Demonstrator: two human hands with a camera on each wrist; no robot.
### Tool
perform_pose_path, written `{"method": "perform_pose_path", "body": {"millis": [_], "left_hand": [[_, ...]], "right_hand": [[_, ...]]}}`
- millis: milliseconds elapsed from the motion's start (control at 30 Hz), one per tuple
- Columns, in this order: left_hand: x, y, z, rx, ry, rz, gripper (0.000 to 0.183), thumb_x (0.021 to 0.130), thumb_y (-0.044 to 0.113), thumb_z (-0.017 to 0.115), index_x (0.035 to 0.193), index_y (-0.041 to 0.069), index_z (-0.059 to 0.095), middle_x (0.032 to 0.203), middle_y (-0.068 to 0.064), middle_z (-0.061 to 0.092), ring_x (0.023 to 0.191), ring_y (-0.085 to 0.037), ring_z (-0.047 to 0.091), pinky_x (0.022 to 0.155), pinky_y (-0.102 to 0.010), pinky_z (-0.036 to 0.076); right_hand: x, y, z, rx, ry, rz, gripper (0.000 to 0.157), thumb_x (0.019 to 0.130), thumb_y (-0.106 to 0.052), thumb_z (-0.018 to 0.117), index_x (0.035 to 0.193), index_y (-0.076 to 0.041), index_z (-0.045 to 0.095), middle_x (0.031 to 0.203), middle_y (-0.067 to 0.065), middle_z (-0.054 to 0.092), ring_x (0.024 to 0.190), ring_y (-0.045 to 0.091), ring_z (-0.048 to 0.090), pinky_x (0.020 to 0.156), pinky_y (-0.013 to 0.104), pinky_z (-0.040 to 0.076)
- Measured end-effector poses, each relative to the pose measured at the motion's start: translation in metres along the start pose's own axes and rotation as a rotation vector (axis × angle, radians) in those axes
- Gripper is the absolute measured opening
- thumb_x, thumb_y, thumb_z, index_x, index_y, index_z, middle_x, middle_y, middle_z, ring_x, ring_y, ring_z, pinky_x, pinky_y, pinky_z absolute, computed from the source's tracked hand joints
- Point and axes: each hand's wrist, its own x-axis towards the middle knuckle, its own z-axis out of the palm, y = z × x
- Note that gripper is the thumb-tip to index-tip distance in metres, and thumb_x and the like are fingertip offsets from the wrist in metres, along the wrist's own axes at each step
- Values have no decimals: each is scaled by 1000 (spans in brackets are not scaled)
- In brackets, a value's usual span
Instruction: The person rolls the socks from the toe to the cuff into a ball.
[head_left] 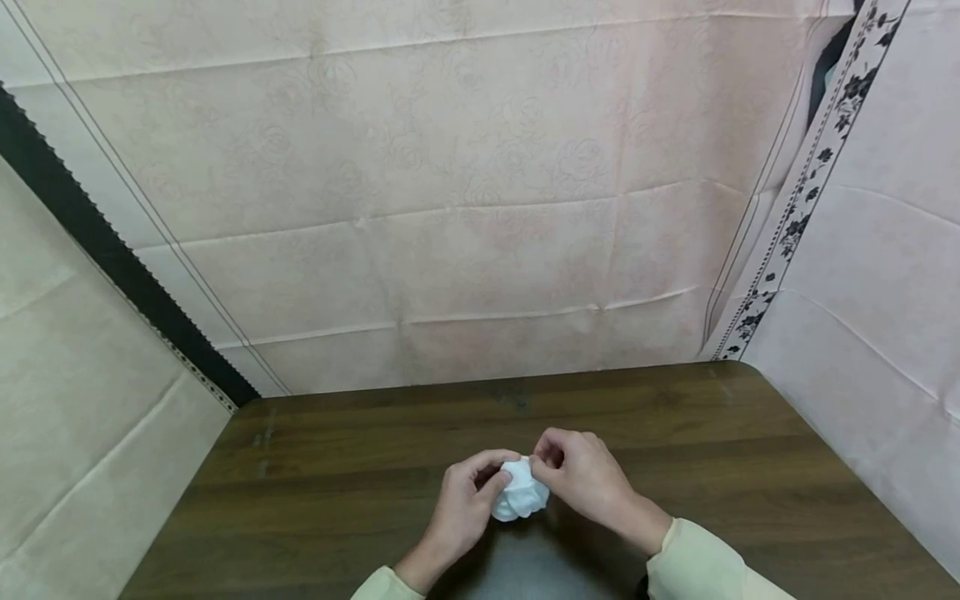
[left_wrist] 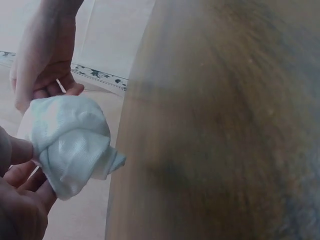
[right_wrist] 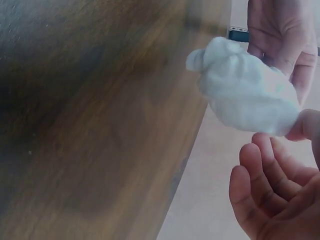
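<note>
A balled-up white sock (head_left: 520,492), its fine knit folded over itself, is held between both hands above the wooden table. My left hand (head_left: 467,496) grips its left side with thumb and fingers. At the upper right edge, my right hand (head_left: 588,475) pinches the fabric between thumb and forefinger. A small twisted end sticks out of the sock (left_wrist: 75,145) in the left wrist view. Seen from the right wrist, the other fingers (right_wrist: 270,175) of my right hand curl loosely below the sock (right_wrist: 247,90).
The brown wooden table (head_left: 337,492) spreads around the hands. Pale creased cloth (head_left: 465,167) hangs behind it and at both sides. A floral border strip (head_left: 798,217) runs down the right corner, a dark strip (head_left: 127,267) down the left.
</note>
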Motion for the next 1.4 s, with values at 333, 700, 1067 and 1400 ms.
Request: {"method": "perform_pose_path", "body": {"millis": [333,700,1067,1400], "left_hand": [[6,8,-4,15,74,19,18,93,-1,69,109,5,73,102,-6,73,89,-17,67,76,-26,55],[3,6,-2,-58,124,23,19,91,-3,69,109,3,73,102,-10,73,91,-19,68,77,-26,55],[2,8,-2,-67,11,54,27,94,-4,65,120,3,70,113,-11,68,104,-26,65,88,-30,53],[1,14,-2,9,-99,-4,35,90,-4,72,123,7,70,115,-8,60,107,-23,63,87,-30,54]], "right_hand": [[-6,4,1,124,28,12,19,93,-16,71,76,-23,67,63,-13,57,53,6,50,50,25,45],[-8,5,2,454,-151,43,22,98,-28,68,90,-8,67,72,11,63,59,20,59,48,36,53],[-4,0,6,451,-121,114,12,97,-11,62,89,-5,67,73,9,63,61,27,60,47,30,51],[-3,-1,8,405,-109,109,11,96,-6,62,88,-8,69,72,1,62,55,15,57,47,28,50]]}}
